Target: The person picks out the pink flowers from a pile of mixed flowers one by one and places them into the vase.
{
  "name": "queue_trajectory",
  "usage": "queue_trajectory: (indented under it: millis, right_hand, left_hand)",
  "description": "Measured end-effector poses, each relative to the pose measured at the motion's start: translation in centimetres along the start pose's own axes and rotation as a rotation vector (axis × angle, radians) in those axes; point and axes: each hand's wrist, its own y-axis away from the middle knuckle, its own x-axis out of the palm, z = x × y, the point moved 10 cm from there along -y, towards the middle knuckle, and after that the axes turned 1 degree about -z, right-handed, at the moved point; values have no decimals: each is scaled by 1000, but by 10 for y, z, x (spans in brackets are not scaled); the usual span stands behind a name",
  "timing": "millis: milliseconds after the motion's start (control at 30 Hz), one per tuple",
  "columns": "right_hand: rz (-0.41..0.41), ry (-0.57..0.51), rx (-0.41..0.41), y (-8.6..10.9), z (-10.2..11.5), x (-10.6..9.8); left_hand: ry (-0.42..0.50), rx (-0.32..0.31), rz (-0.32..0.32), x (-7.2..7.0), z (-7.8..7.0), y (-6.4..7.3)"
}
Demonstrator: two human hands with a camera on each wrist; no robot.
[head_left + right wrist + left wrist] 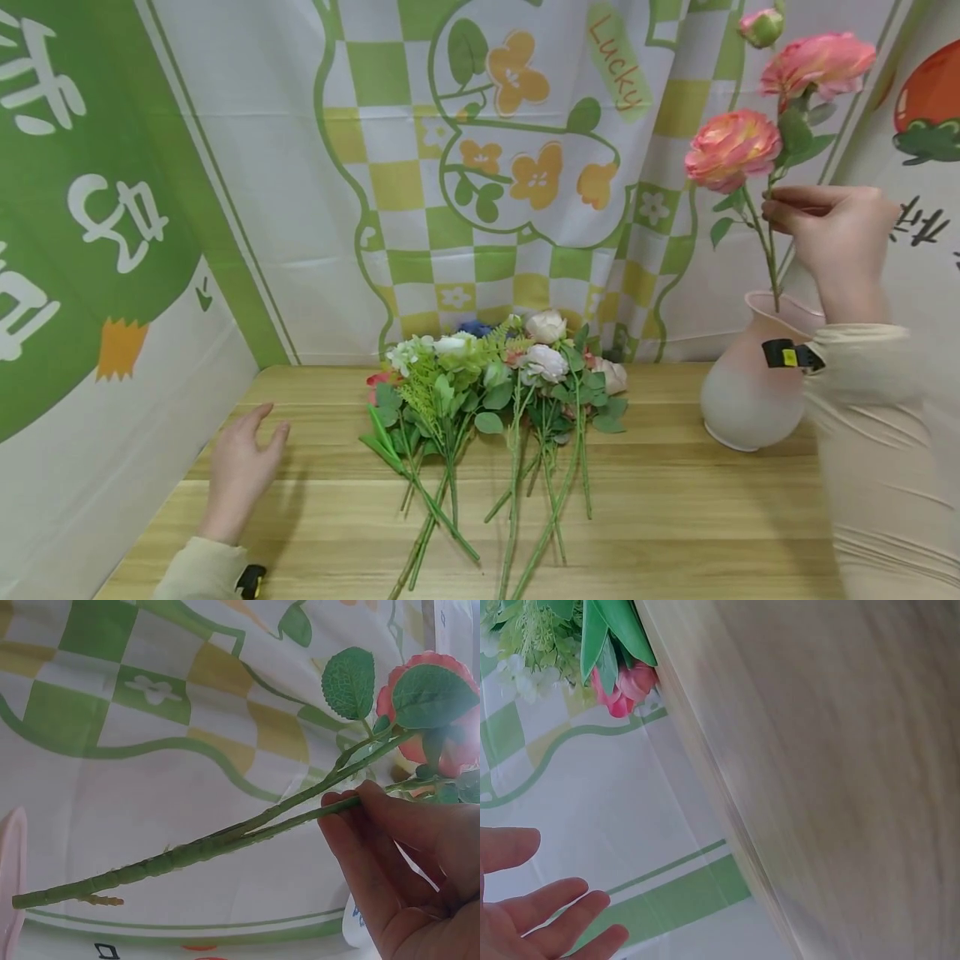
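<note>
In the head view, one right hand (847, 242) is pinching one pink flower (733, 150) by its stem between bent fingers and thumb; the flower is carrying two open blooms and one bud (761, 27); its lower end is meeting the mouth of one vase (750, 400) at the table's right, though whether it is sitting inside I cannot tell; one left hand (246, 471) is hovering over the table (675, 517) at the left, fingers loosely parted, holding nothing; between the hands one pile of flowers (450, 367) is lying with stems crossing, at least three pale round blooms (546, 363) showing.

In the left wrist view, four digits of the left hand are spreading, gripping nothing; one pink-red bloom (626, 686) is drooping beside the table's edge.

In the right wrist view, the stem is forking into two branches (300, 817); thumb and fingertip are pinching the lower one; two large leaves (349, 682) are standing out above.
</note>
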Motion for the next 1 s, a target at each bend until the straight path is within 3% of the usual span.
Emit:
queue_trajectory:
  millis: [233,567,1000]
  right_hand:
    - [-11,22,22,-2,-16,-8]
    - [45,99,47,6,-44,1]
    - [45,152,-64,16,-64,1]
  left_hand:
    - [-17,11,-6,-1,1,1]
    - [-22,23,5,-1,-1,0]
    - [-50,36,-33,-10,9,1]
